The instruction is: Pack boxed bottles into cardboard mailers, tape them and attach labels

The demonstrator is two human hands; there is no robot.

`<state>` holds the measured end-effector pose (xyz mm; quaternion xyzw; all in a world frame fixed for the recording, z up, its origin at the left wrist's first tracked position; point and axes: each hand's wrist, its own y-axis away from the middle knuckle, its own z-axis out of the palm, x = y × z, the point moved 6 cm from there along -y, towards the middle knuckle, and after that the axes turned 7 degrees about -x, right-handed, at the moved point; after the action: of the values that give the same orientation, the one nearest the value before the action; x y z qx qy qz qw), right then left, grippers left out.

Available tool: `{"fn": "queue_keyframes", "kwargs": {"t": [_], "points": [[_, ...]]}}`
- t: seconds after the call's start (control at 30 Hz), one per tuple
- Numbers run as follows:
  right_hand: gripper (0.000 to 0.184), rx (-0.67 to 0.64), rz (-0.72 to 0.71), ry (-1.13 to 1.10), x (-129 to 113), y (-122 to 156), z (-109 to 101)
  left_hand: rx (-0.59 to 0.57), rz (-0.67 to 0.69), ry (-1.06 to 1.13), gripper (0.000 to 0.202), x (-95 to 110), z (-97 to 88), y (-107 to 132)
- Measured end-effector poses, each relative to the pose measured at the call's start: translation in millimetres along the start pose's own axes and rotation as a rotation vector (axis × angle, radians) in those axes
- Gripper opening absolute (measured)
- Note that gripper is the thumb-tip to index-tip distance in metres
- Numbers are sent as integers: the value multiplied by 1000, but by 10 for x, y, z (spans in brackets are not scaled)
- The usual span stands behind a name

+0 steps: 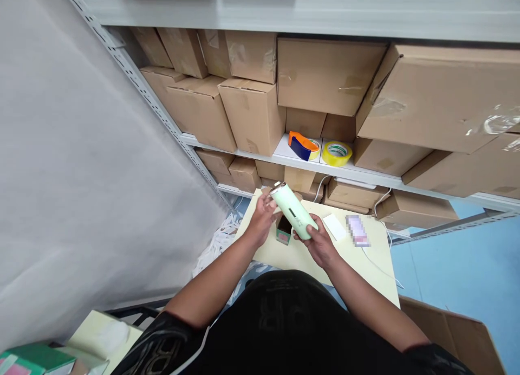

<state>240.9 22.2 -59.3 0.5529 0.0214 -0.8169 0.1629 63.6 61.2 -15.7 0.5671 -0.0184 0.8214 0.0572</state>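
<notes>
A mint-green insulated bottle (296,212) with a metallic rim at its upper end is held tilted above the table. My right hand (319,244) wraps around its lower end, thumb on the near side. At the rim end, the curled fingers of my left hand (262,219) touch the bottle's side. Beneath the bottle, partly hidden by it and by my hands, a small green box (283,236) stands with its top open on the pale yellow table (266,254).
A white card (335,227) and a blurred phone (357,231) with a cable lie on the table's right side. Shelves behind hold cardboard boxes (252,115), a tape dispenser (303,146) and a yellow tape roll (337,153). An open carton (450,331) stands at lower right.
</notes>
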Motion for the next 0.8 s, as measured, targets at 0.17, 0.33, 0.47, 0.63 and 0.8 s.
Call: {"fn": "queue_keyframes", "kwargs": {"t": [0.17,0.33,0.47,0.63,0.8], "points": [[73,21,-95,167,-37,51,-131,-17,-91,56,63,-126,345,122],[66,-276,148,-109,1,117,-78,7,-66,36,49,-90,525,108],[65,-160,20,56,-83,135,-218,-14,-99,17,58,-154,641,128],[84,16,-116,337,-114,156,-304,125,-93,49,59,-95,542,159],[65,-330,149,-98,24,197,77,-6,-95,144,54,74,446,169]]}}
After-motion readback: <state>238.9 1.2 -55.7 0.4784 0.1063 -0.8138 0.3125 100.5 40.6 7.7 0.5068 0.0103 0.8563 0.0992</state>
